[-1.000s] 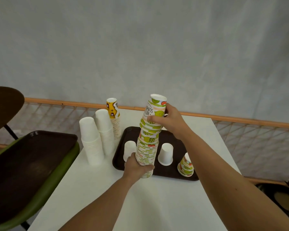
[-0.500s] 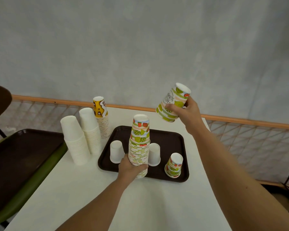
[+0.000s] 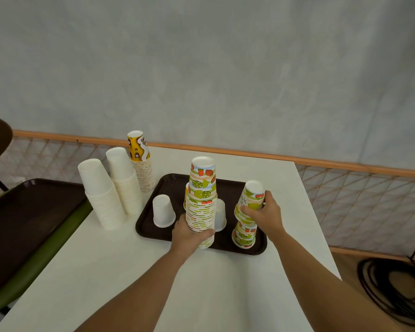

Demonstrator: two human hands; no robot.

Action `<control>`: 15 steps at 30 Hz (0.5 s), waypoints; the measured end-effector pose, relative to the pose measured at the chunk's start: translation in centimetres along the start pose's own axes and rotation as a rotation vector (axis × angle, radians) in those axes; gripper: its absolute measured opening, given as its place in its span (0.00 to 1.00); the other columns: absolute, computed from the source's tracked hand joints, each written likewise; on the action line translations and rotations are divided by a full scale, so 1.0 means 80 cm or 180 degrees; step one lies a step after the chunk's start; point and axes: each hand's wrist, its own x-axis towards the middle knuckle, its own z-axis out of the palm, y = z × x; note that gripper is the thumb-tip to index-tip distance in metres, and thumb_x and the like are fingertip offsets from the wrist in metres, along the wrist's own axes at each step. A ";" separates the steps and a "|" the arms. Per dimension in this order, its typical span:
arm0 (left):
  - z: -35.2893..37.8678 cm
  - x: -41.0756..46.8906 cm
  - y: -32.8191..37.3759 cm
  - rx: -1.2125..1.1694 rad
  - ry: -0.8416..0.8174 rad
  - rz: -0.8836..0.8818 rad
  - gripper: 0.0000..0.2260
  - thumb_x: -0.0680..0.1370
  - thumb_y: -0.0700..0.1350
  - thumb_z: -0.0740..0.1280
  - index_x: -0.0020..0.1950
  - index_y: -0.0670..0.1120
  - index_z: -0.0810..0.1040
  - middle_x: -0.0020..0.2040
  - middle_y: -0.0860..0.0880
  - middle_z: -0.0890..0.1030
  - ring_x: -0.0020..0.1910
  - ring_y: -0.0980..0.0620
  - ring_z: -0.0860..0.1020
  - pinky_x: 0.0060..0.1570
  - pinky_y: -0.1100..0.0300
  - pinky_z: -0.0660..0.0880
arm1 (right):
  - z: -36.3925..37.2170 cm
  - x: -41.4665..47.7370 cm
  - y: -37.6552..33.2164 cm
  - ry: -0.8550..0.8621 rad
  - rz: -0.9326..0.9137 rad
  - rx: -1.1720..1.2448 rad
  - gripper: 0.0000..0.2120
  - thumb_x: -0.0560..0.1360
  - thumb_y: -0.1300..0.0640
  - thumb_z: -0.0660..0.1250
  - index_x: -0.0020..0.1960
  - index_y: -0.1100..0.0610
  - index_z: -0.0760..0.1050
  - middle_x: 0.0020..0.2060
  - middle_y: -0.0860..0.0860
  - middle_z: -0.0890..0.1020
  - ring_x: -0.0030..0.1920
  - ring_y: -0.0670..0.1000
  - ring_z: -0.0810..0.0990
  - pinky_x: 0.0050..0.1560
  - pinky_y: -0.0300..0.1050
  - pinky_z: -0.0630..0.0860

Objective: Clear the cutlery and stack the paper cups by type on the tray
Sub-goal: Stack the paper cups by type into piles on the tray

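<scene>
A brown tray lies on the white table. My left hand grips the base of a tall stack of fruit-print cups at the tray's front edge. My right hand holds one fruit-print cup upside down on top of a short fruit-print stack at the tray's front right. Two single white cups stand upside down on the tray, one at the left, the other half hidden behind the tall stack. A yellow cup peeks out behind that stack.
Left of the tray stand two tall white cup stacks and a yellow-print stack. A second brown tray rests on a green chair at the left. A railing runs behind the table; black cables lie on the floor at the right.
My right hand has carried the single fruit-print cup down from the air onto the short stack at the tray's front right. My left hand keeps hold of the tall stack.
</scene>
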 end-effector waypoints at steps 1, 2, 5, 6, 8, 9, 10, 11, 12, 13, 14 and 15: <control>0.001 0.000 0.000 -0.0001 -0.0005 0.0005 0.43 0.54 0.55 0.77 0.67 0.48 0.68 0.62 0.49 0.75 0.61 0.48 0.75 0.62 0.50 0.73 | 0.002 -0.001 0.007 -0.0021 0.0026 -0.0017 0.28 0.66 0.59 0.76 0.62 0.57 0.69 0.56 0.53 0.78 0.53 0.51 0.77 0.56 0.49 0.76; 0.001 0.001 -0.001 -0.0005 -0.0017 0.0012 0.42 0.56 0.55 0.78 0.67 0.48 0.68 0.62 0.49 0.75 0.61 0.48 0.75 0.62 0.51 0.73 | 0.005 -0.002 0.013 -0.0053 0.0071 -0.0029 0.27 0.66 0.59 0.76 0.61 0.57 0.69 0.55 0.53 0.78 0.53 0.51 0.77 0.55 0.49 0.76; 0.002 0.003 -0.003 0.0003 -0.0045 0.0060 0.39 0.59 0.51 0.79 0.67 0.49 0.68 0.62 0.49 0.76 0.61 0.48 0.75 0.62 0.52 0.72 | 0.008 -0.002 0.029 -0.0146 0.0230 -0.0104 0.27 0.65 0.58 0.77 0.60 0.57 0.69 0.55 0.53 0.78 0.56 0.54 0.78 0.57 0.51 0.77; 0.002 0.004 -0.003 0.0006 -0.0038 0.0067 0.38 0.60 0.51 0.79 0.67 0.49 0.68 0.62 0.49 0.76 0.61 0.48 0.75 0.62 0.52 0.72 | 0.009 -0.002 0.033 -0.0187 0.0279 -0.0123 0.28 0.65 0.57 0.77 0.60 0.57 0.68 0.56 0.54 0.78 0.57 0.55 0.77 0.57 0.52 0.76; 0.003 0.006 -0.003 0.0002 -0.0015 0.0069 0.39 0.58 0.52 0.79 0.66 0.49 0.68 0.62 0.49 0.76 0.60 0.49 0.75 0.61 0.53 0.72 | 0.010 -0.002 0.037 -0.0295 0.0383 -0.0136 0.29 0.66 0.57 0.76 0.63 0.57 0.67 0.58 0.54 0.77 0.59 0.55 0.77 0.59 0.52 0.76; 0.003 0.006 -0.003 0.0006 -0.0016 0.0061 0.39 0.58 0.52 0.79 0.66 0.49 0.68 0.62 0.49 0.76 0.60 0.49 0.75 0.61 0.54 0.72 | 0.009 -0.003 0.037 -0.0336 0.0405 -0.0155 0.31 0.66 0.56 0.76 0.64 0.56 0.67 0.59 0.54 0.77 0.59 0.55 0.76 0.59 0.51 0.75; 0.003 0.007 -0.003 0.0015 -0.0021 0.0052 0.40 0.58 0.52 0.79 0.67 0.49 0.68 0.62 0.49 0.76 0.61 0.48 0.75 0.60 0.53 0.72 | 0.009 -0.003 0.037 -0.0361 0.0391 -0.0177 0.32 0.66 0.55 0.76 0.66 0.56 0.66 0.60 0.54 0.76 0.60 0.55 0.75 0.60 0.51 0.75; 0.004 0.009 -0.004 0.0038 -0.0025 0.0036 0.39 0.59 0.52 0.79 0.67 0.49 0.68 0.63 0.48 0.75 0.61 0.48 0.75 0.60 0.53 0.72 | 0.007 -0.004 0.036 -0.0382 0.0370 -0.0200 0.35 0.66 0.53 0.76 0.68 0.54 0.64 0.62 0.54 0.74 0.62 0.55 0.74 0.61 0.51 0.74; 0.005 0.010 -0.004 0.0060 -0.0030 0.0023 0.39 0.60 0.51 0.79 0.67 0.49 0.68 0.63 0.48 0.75 0.61 0.48 0.74 0.60 0.53 0.72 | 0.006 -0.004 0.034 -0.0418 0.0359 -0.0213 0.38 0.66 0.51 0.77 0.70 0.53 0.63 0.64 0.54 0.72 0.64 0.55 0.72 0.62 0.51 0.73; 0.005 0.011 -0.003 0.0073 -0.0029 0.0012 0.38 0.61 0.50 0.79 0.67 0.49 0.67 0.63 0.48 0.75 0.61 0.48 0.74 0.60 0.54 0.71 | 0.004 -0.004 0.030 -0.0466 0.0366 -0.0219 0.40 0.66 0.50 0.76 0.72 0.52 0.60 0.67 0.54 0.70 0.66 0.55 0.70 0.63 0.51 0.71; 0.006 0.012 -0.002 0.0075 -0.0024 0.0012 0.37 0.62 0.49 0.79 0.67 0.49 0.67 0.63 0.48 0.75 0.61 0.48 0.74 0.60 0.54 0.71 | 0.002 -0.003 0.025 -0.0492 0.0365 -0.0213 0.41 0.67 0.48 0.75 0.73 0.52 0.59 0.69 0.54 0.68 0.68 0.55 0.68 0.63 0.51 0.70; 0.007 0.013 -0.002 0.0076 -0.0028 0.0012 0.37 0.62 0.49 0.79 0.67 0.49 0.67 0.63 0.48 0.75 0.61 0.48 0.74 0.60 0.54 0.71 | 0.001 -0.002 0.019 -0.0478 0.0355 -0.0200 0.40 0.68 0.47 0.74 0.73 0.51 0.59 0.70 0.54 0.66 0.69 0.55 0.67 0.64 0.51 0.69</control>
